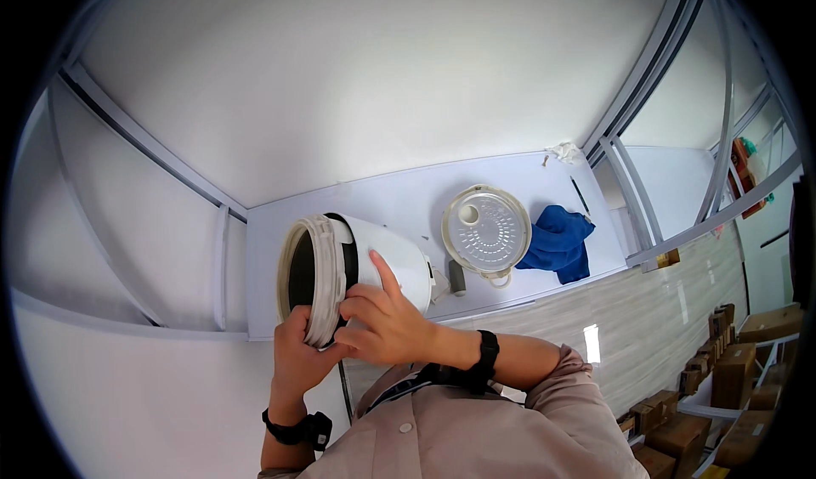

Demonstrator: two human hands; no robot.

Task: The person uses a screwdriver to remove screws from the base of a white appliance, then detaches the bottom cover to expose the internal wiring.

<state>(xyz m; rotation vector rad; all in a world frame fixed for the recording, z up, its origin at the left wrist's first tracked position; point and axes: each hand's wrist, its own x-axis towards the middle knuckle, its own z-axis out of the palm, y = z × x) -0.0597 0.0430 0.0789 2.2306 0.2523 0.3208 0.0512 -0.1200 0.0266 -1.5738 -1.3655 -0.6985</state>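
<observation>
A white cylindrical tub [399, 262] lies tilted on its side near the table's front edge, its dark mouth facing left. A pale ring [325, 266] surrounds that mouth, with a black band just behind it. My left hand [299, 362] grips the lower part of the ring, some fingers hidden inside the mouth. On the near side, my right hand [391, 322] presses curled fingers against the ring and black band while its index finger stretches along the white wall. To the right rests a round, translucent lid [501, 245] with a ribbed pattern, a round hole and a small loop.
A small grey cylinder [457, 279] stands between tub and lid. Crumpled blue cloth [561, 239] lies right of the lid, near a thin black stick [580, 194] and white tissue [563, 151]. Metal frame posts [633, 190] border the table [382, 181]; cardboard boxes [733, 375] fill shelves at lower right.
</observation>
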